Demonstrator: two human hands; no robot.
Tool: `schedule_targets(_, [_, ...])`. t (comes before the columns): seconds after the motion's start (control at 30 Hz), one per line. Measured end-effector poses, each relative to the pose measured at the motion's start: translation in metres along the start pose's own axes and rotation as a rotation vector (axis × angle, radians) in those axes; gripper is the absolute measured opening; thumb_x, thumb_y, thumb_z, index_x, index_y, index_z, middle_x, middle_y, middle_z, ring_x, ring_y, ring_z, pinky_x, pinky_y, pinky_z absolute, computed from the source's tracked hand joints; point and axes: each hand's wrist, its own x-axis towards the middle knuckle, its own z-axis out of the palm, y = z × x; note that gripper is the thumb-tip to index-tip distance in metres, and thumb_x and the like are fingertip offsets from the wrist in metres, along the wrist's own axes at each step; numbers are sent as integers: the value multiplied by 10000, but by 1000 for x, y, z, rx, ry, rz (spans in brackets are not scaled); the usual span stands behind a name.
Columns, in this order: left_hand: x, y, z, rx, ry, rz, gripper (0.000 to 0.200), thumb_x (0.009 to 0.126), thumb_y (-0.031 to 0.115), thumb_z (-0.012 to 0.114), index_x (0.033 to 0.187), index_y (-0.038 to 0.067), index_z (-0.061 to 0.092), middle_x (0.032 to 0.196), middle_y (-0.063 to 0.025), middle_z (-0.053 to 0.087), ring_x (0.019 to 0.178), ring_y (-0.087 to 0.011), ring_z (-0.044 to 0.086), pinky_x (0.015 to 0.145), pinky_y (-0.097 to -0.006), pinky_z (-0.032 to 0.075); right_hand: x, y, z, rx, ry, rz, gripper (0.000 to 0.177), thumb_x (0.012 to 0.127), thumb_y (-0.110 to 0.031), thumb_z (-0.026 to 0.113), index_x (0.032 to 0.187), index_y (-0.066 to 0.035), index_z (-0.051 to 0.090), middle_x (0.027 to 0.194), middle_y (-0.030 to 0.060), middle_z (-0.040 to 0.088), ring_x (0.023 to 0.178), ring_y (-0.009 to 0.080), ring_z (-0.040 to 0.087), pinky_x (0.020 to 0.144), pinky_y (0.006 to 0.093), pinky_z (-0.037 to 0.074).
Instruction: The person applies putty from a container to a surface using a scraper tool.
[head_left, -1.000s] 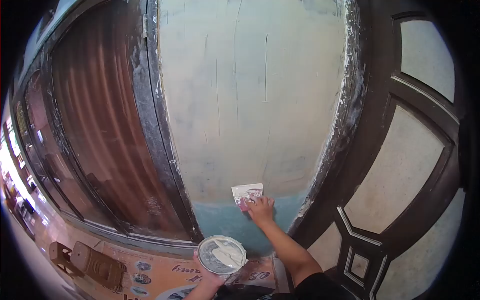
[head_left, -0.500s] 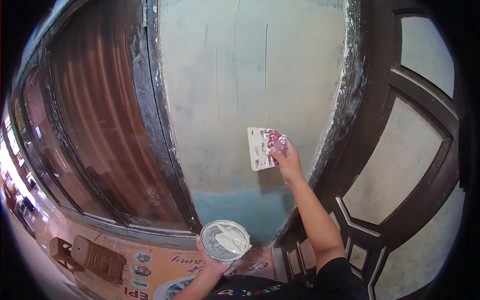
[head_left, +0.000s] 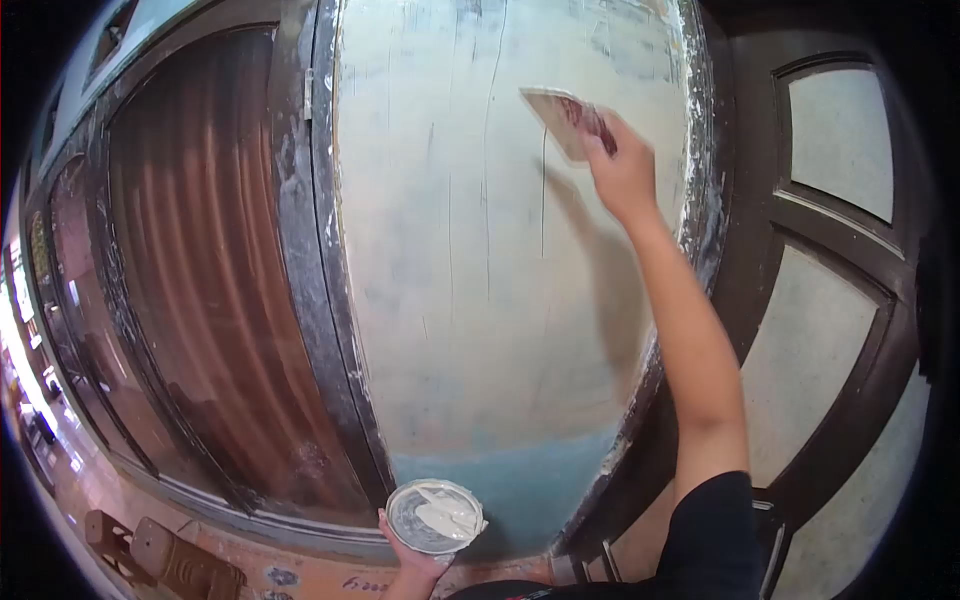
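My right hand point(head_left: 624, 168) is raised in front of the upper wall and grips a putty scraper point(head_left: 558, 118), a flat blade with a dark red grip smeared with whitish paste. The scraper's blade points up and left, over the top of a long crack. Low down in the view, my left hand point(head_left: 412, 562) supports a round shallow container point(head_left: 403, 537) from beneath. A mound of white putty point(head_left: 446, 514) lies inside it. The wall panel point(head_left: 420, 350) is pale, with several thin vertical cracks and a blue-green band at the bottom.
A dark door frame point(head_left: 345, 330) with scuffed white edges borders the wall on the left, beside a glass pane backed by a brown curtain point(head_left: 200, 270). Dark panelled woodwork point(head_left: 750, 260) stands at the right. Brown plastic stools point(head_left: 170, 555) sit on the floor at lower left.
My right hand has risen up the wall with the scraper, whose blade is now tilted. The view has shifted upward, and the container sits slightly lower and further left in it.
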Motion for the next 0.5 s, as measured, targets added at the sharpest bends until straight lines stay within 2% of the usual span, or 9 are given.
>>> schedule_targets(0.1, [13, 15, 1, 14, -29, 3, 875, 747, 795, 371, 1351, 167, 465, 1389, -135, 454, 1248, -422, 428, 1004, -680, 310, 81, -8, 9, -311, 120, -236, 294, 907, -252, 527, 1174, -204, 639, 912, 105, 664, 845, 297, 631, 755, 423, 494])
schedule_targets(0.2, [25, 25, -4, 0, -19, -5, 915, 735, 821, 356, 1366, 166, 447, 1407, -133, 435, 1257, -422, 419, 1006, -679, 307, 140, -16, 19, -401, 107, -242, 294, 865, -221, 591, 1149, -171, 649, 996, 113, 673, 898, 334, 629, 789, 417, 499])
schedule_targets(0.27, [32, 30, -21, 40, 2, 32, 927, 729, 832, 351, 1370, 168, 442, 1408, -132, 433, 1256, -419, 420, 1009, -669, 312, 167, -25, 26, -398, 146, -295, 252, 838, -131, 533, 989, -218, 715, 861, 144, 672, 806, 333, 649, 719, 436, 512])
schedule_targets(0.3, [38, 31, -24, 78, 32, 70, 940, 724, 843, 346, 1373, 170, 437, 1409, -130, 431, 1255, -416, 421, 1013, -660, 316, 182, -21, 32, -399, 147, -304, 252, 838, -131, 533, 989, -218, 715, 861, 144, 672, 806, 333, 649, 719, 436, 512])
schedule_targets(0.33, [28, 35, -1, 295, -38, 68, 957, 715, 854, 345, 1386, 175, 418, 1417, -126, 419, 1258, -409, 419, 1019, -643, 323, 198, -16, 39, -481, 202, -314, 262, 854, -141, 531, 1016, -235, 713, 862, 141, 674, 800, 331, 651, 709, 431, 514])
schedule_targets(0.37, [30, 35, 3, 286, -40, 70, 957, 715, 854, 345, 1386, 175, 418, 1417, -126, 419, 1258, -409, 419, 1019, -643, 323, 211, -9, 45, -562, 253, -320, 272, 869, -150, 528, 1043, -253, 710, 864, 138, 675, 795, 329, 652, 700, 426, 516])
schedule_targets(0.43, [32, 37, 4, 475, -27, 154, 929, 737, 837, 336, 1380, 173, 426, 1406, -130, 434, 1250, -420, 426, 1002, -662, 332, 225, 2, 54, -519, 282, -369, 228, 878, -174, 538, 1001, -227, 723, 883, 132, 681, 785, 322, 657, 695, 431, 517])
schedule_targets(0.5, [32, 40, -4, 672, -3, 234, 900, 759, 820, 327, 1375, 172, 434, 1395, -135, 448, 1242, -431, 433, 985, -682, 342, 227, 16, 62, -433, 119, -270, 225, 891, -234, 532, 1013, -213, 720, 921, 135, 686, 786, 314, 660, 714, 425, 518])
